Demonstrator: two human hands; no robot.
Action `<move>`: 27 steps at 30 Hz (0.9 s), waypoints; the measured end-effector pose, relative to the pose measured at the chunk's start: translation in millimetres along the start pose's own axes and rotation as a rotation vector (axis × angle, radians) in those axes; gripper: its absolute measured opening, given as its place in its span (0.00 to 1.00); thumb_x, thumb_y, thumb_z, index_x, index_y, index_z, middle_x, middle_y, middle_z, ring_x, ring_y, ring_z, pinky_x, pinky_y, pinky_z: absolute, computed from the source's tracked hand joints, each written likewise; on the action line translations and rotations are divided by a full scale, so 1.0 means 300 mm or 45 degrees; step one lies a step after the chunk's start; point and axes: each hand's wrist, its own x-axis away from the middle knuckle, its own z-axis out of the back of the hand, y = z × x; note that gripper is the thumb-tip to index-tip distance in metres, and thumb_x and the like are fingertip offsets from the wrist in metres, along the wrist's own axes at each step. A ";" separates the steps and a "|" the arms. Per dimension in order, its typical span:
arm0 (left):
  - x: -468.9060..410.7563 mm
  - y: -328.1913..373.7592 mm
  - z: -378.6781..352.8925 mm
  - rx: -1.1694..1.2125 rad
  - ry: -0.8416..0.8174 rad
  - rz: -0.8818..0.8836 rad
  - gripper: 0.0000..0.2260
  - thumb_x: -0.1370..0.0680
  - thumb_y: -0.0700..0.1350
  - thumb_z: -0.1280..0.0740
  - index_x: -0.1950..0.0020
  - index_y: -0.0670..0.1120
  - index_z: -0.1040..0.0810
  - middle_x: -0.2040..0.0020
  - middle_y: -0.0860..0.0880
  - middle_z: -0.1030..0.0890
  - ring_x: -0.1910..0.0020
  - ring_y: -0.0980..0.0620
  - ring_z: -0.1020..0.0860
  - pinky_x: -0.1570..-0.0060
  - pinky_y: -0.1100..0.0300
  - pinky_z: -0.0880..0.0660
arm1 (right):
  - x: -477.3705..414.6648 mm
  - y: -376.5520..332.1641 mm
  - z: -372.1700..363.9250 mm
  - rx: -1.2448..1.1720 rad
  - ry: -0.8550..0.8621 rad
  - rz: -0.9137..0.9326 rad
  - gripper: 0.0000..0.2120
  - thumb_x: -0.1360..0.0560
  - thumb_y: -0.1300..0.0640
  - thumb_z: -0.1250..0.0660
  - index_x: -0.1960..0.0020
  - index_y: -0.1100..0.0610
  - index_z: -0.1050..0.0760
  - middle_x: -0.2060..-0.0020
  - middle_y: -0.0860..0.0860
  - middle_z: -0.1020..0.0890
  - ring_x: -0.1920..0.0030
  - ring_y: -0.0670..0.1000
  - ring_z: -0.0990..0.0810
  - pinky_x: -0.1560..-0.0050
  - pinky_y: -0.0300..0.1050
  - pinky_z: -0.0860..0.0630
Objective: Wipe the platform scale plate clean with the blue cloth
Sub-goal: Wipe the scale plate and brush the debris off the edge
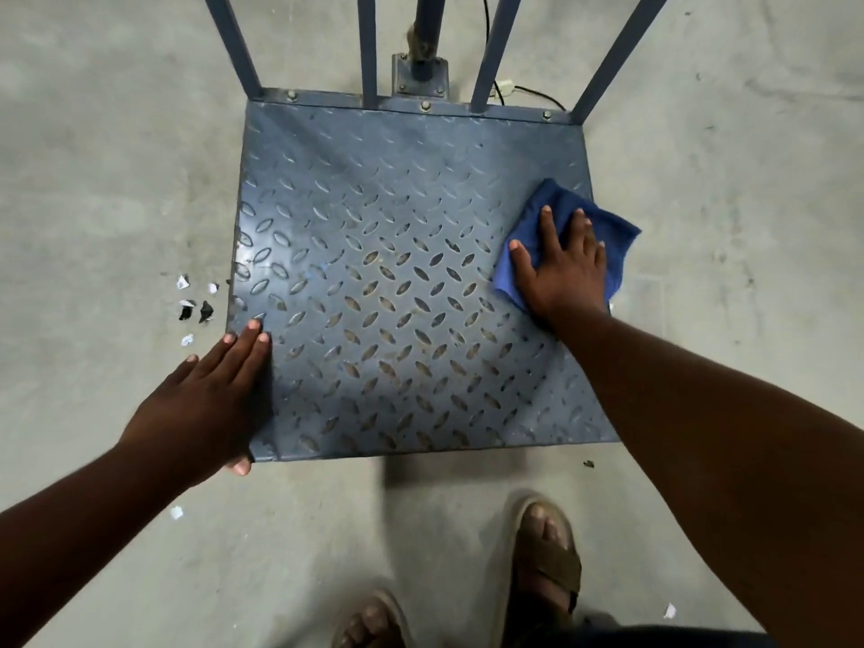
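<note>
while the right hand [563, 268] lies flat with fingers spread on the blue cloth [572, 236], it presses that cloth onto the platform scale plate [397, 282] at the plate's three o'clock edge. the cloth is crumpled, and part of it hangs past the plate's right rim over the concrete floor [117, 156]. nothing is pinched in this hand; the palm and fingers simply bear down on the fabric.

the left hand [205, 399] rests open at the plate's seven o'clock corner, fingers extended along the left edge, with the thumb tucked below the near rim so the corner sits between thumb and fingers.

the plate is blue-grey metal with a raised diamond tread, and brownish grime shows in the tread toward its middle and six o'clock side. at twelve o'clock, four blue rail bars [234, 44] and a central post [428, 35] rise from the bolted back edge. small scraps of paper [194, 304] lie on the floor just beside the plate at nine o'clock. two sandalled feet [544, 558] stand on the floor at six o'clock, near the plate's front edge.
</note>
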 end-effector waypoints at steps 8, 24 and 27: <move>-0.030 -0.092 -0.136 0.144 -0.057 -0.079 0.87 0.64 0.66 0.13 0.12 0.47 0.53 0.11 0.49 0.54 0.13 0.48 0.53 0.38 0.34 0.24 | -0.215 -0.071 0.007 -0.073 0.063 -0.042 0.37 0.19 0.29 0.57 0.16 0.47 0.54 0.16 0.57 0.53 0.16 0.57 0.55 0.18 0.60 0.58; -0.014 -0.039 -0.085 0.232 -0.101 0.052 0.83 0.63 0.58 0.13 0.12 0.44 0.48 0.12 0.46 0.48 0.14 0.49 0.49 0.36 0.47 0.27 | -0.396 -0.156 0.016 -0.068 0.092 -0.153 0.38 0.18 0.31 0.56 0.15 0.50 0.54 0.17 0.60 0.54 0.16 0.59 0.55 0.18 0.62 0.57; -0.014 -0.026 -0.081 0.195 -0.088 0.039 0.81 0.63 0.57 0.13 0.13 0.43 0.44 0.12 0.45 0.44 0.18 0.41 0.35 0.36 0.46 0.23 | -0.370 -0.297 -0.012 -0.042 0.094 -0.119 0.38 0.18 0.32 0.57 0.15 0.51 0.54 0.17 0.61 0.52 0.17 0.61 0.54 0.18 0.63 0.56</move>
